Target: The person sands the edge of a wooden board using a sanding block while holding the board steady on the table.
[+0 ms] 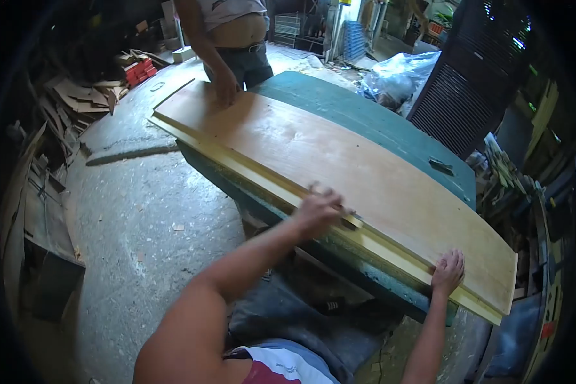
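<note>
A long, pale wooden panel (320, 147) lies on a green table (358, 109), with a yellowish wooden strip (390, 246) running along its near edge. My left hand (320, 214) is blurred, its fingers curled at the panel's near edge. By these fingers a small piece with a pale end and a dark underside (352, 222) shows; its kind cannot be made out. My right hand (449, 270) rests on the panel's near edge towards the right end, fingers laid along the top, nothing held.
Across the table another person's hand (226, 89) touches the panel's far left end. A small dark object (440, 167) lies on the green top. A dark louvred door (470, 80) leans behind, near clear plastic sheeting (397, 77). Wood scraps (80, 96) are piled at the left.
</note>
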Tool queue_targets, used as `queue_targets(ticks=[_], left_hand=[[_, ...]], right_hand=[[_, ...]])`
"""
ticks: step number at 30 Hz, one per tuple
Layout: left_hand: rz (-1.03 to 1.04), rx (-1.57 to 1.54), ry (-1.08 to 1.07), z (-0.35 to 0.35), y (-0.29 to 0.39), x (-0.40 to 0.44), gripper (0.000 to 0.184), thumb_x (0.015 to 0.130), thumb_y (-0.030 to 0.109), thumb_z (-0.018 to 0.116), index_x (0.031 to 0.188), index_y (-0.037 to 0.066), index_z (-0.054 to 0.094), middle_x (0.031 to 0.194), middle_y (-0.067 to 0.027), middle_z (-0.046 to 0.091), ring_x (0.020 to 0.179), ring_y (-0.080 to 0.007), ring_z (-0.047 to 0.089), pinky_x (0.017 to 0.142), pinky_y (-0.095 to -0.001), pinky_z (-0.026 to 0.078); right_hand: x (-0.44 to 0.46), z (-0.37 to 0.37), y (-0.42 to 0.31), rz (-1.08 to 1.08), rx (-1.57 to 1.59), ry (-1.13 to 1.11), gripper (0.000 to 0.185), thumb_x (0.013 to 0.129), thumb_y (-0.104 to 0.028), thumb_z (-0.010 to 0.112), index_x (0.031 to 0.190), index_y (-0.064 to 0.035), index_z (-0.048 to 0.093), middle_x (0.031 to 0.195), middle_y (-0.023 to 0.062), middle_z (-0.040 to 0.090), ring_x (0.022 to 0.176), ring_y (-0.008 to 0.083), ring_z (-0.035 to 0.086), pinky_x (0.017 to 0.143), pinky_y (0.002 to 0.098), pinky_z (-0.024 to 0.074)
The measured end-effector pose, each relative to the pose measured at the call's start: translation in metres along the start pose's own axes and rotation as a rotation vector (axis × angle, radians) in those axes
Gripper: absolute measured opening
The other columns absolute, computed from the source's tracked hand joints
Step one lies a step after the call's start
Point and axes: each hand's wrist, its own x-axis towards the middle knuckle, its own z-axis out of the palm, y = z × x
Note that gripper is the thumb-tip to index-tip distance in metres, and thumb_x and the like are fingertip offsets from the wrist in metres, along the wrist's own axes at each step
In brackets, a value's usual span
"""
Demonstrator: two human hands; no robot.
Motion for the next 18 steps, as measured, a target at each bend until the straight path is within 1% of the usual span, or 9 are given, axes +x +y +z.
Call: queue_targets(ticks=[3, 4, 6, 8, 12, 13, 16, 17, 18], left_hand=[[-0.078, 0.118, 0.107, -0.041, -0.106, -0.051, 0.022, 0.083, 0.024, 0.076, 0.104, 0.027, 0.080, 0.098, 0.0014, 0.072, 0.096, -0.0231, 0.070, 0.096, -0.0502, 0.046], [-0.155, 0.182, 0.033, -0.068, -0.131, -0.061, 0.021, 0.078, 0.027, 0.080, 0.099, 0.025, 0.080, 0.099, 0.0012, 0.075, 0.097, -0.0215, 0.071, 0.091, -0.0458, 0.047], [-0.298, 0.260, -0.078, -0.095, -0.200, -0.088, 0.019, 0.081, 0.030, 0.080, 0.101, 0.027, 0.082, 0.105, 0.0006, 0.075, 0.100, -0.0204, 0.070, 0.093, -0.0439, 0.050], [-0.334, 0.205, 0.011, -0.098, -0.245, -0.110, 0.018, 0.081, 0.026, 0.078, 0.099, 0.024, 0.082, 0.100, -0.0006, 0.075, 0.095, -0.0215, 0.071, 0.091, -0.0447, 0.051], [-0.263, 0.061, -0.002, -0.081, -0.185, -0.087, 0.018, 0.082, 0.019, 0.075, 0.098, 0.022, 0.082, 0.100, -0.0030, 0.075, 0.098, -0.0239, 0.071, 0.090, -0.0448, 0.052], [-0.149, 0.068, 0.044, -0.067, -0.165, -0.083, 0.020, 0.082, 0.019, 0.076, 0.101, 0.024, 0.082, 0.103, -0.0034, 0.076, 0.101, -0.0249, 0.070, 0.093, -0.0446, 0.051], [-0.041, 0.092, 0.021, -0.074, -0.110, -0.065, 0.024, 0.081, 0.022, 0.078, 0.105, 0.025, 0.082, 0.104, -0.0037, 0.076, 0.103, -0.0244, 0.070, 0.095, -0.0457, 0.051], [-0.047, 0.110, 0.009, -0.078, -0.127, -0.073, 0.027, 0.079, 0.024, 0.080, 0.106, 0.026, 0.082, 0.105, -0.0026, 0.077, 0.104, -0.0242, 0.071, 0.098, -0.0483, 0.049], [-0.123, 0.100, 0.026, -0.083, -0.152, -0.079, 0.028, 0.077, 0.024, 0.080, 0.105, 0.025, 0.082, 0.101, -0.0021, 0.078, 0.099, -0.0249, 0.072, 0.094, -0.0460, 0.052]], right_hand=[[-0.002, 0.002, -0.005, 0.011, -0.024, 0.000, 0.049, 0.103, -0.036, 0.055, 0.146, -0.0115, 0.057, 0.154, 0.0125, 0.053, 0.148, 0.0320, 0.043, 0.122, 0.0508, 0.0310], [-0.002, 0.000, -0.005, 0.020, -0.042, 0.002, 0.049, 0.104, -0.036, 0.055, 0.146, -0.0115, 0.057, 0.154, 0.0125, 0.053, 0.148, 0.0321, 0.043, 0.122, 0.0510, 0.0311], [-0.002, -0.004, -0.008, 0.029, -0.064, 0.008, 0.049, 0.104, -0.036, 0.054, 0.146, -0.0113, 0.057, 0.154, 0.0128, 0.053, 0.148, 0.0321, 0.043, 0.121, 0.0512, 0.0313], [-0.002, -0.007, -0.014, 0.041, -0.072, 0.013, 0.048, 0.105, -0.037, 0.053, 0.146, -0.0110, 0.057, 0.154, 0.0132, 0.053, 0.148, 0.0321, 0.043, 0.121, 0.0514, 0.0316], [0.000, -0.011, -0.018, 0.061, -0.103, -0.043, 0.050, 0.106, -0.036, 0.050, 0.149, -0.0092, 0.055, 0.157, 0.0136, 0.050, 0.149, 0.0325, 0.042, 0.122, 0.0499, 0.0313], [-0.001, -0.010, -0.016, 0.052, -0.099, -0.032, 0.050, 0.107, -0.036, 0.050, 0.149, -0.0092, 0.055, 0.157, 0.0139, 0.051, 0.148, 0.0325, 0.042, 0.122, 0.0500, 0.0311], [-0.002, 0.001, -0.003, 0.015, -0.050, 0.017, 0.049, 0.107, -0.036, 0.051, 0.147, -0.0097, 0.056, 0.155, 0.0148, 0.052, 0.147, 0.0335, 0.043, 0.120, 0.0515, 0.0325], [-0.003, 0.002, 0.001, 0.005, -0.059, 0.007, 0.049, 0.107, -0.036, 0.051, 0.147, -0.0097, 0.056, 0.155, 0.0148, 0.052, 0.147, 0.0335, 0.043, 0.120, 0.0515, 0.0325], [-0.002, 0.002, 0.001, -0.005, -0.064, 0.015, 0.049, 0.106, -0.036, 0.051, 0.147, -0.0097, 0.056, 0.155, 0.0149, 0.052, 0.146, 0.0336, 0.044, 0.120, 0.0514, 0.0328]])
